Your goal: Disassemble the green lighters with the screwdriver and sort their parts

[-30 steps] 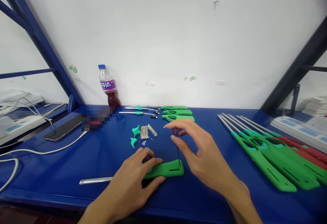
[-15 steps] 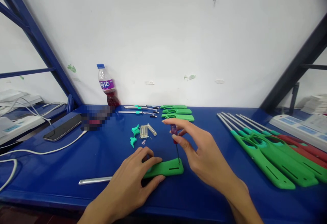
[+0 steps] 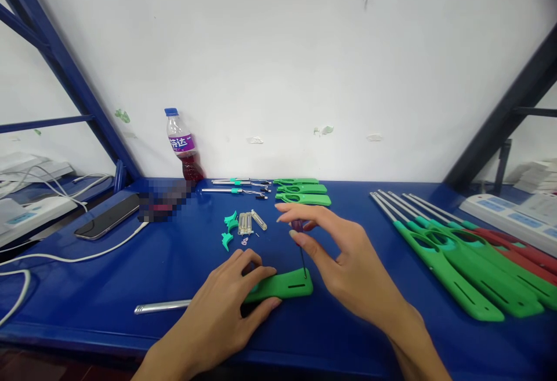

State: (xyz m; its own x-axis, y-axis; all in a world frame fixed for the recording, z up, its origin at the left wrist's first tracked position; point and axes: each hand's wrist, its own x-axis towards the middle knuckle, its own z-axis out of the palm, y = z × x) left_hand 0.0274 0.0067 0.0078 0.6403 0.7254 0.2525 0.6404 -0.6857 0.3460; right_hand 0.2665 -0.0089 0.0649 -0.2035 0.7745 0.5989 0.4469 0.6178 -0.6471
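A green lighter (image 3: 282,286) with a metal tube lies across the near part of the blue table. My left hand (image 3: 226,300) grips its body between thumb and fingers, hiding the middle. In my right hand (image 3: 343,259) is a screwdriver (image 3: 297,227) with a dark purple handle, pinched between thumb and fingers. Its thin shaft slants down to a hole near the right end of the lighter. Beyond my left hand lie teal triggers (image 3: 227,239), clear fuel tanks (image 3: 246,223) and tiny parts (image 3: 244,241).
Green shells (image 3: 303,199) and metal rods (image 3: 221,191) lie at the back. Green and red lighters (image 3: 461,288) fan out at right beside a power strip (image 3: 507,218). A bottle (image 3: 180,143), a phone (image 3: 107,217) and a white cable (image 3: 82,260) occupy the left.
The fingers of my right hand have shifted slightly around the screwdriver handle, with the wrist a little lower. My left hand and the lighter have stayed in place.
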